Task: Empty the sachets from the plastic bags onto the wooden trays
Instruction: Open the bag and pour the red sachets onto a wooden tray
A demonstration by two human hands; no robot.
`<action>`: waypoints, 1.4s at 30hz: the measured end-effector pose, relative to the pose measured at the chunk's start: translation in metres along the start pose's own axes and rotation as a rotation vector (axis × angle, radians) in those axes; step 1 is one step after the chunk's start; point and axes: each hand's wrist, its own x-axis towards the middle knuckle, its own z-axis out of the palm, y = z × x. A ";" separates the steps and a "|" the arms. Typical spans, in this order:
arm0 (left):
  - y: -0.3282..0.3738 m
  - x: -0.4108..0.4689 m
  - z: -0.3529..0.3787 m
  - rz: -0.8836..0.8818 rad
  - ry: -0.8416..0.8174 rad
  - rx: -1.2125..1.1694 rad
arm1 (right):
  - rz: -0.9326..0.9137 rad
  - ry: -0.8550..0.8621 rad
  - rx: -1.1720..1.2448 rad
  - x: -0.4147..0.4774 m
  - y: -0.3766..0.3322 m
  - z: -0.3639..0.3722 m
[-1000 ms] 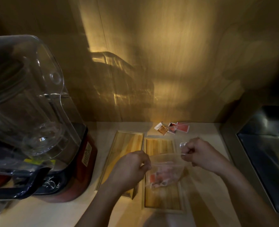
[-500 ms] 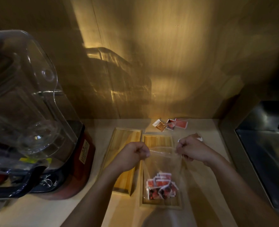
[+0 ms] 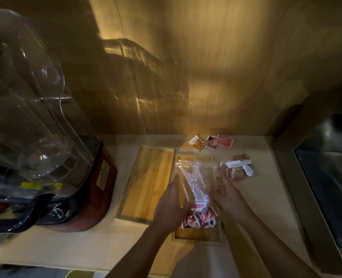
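Nearest: left hand (image 3: 171, 205) lies over the left rim of the right wooden tray (image 3: 198, 235), fingers extended and loosely together, fingertips pressing the left side of the clear plastic bag (image 3: 194, 177). Whether they pinch the film or only rest on it cannot be told.

Right hand (image 3: 227, 194) on the bag's other side, fingers spread and partly curled, not closed around anything; it sits beside the film, contact uncertain.

Bag lies lengthwise on the right tray. Red-and-white sachets (image 3: 200, 216) bunched at its near end, between the two hands; far end flat and crumpled.

Left wooden tray (image 3: 148, 183) just beside, bare wood showing.

Farther right, on the counter (image 3: 69, 247): a second bag of brown sachets (image 3: 238, 167), apart from both hands.

Farthest, by the wall: a few loose sachets (image 3: 211, 142).

Blender (image 3: 35, 137) stands at far left.
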 end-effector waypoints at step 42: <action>-0.012 -0.028 0.002 -0.151 0.145 -0.128 | 0.015 0.081 -0.086 -0.044 0.026 0.022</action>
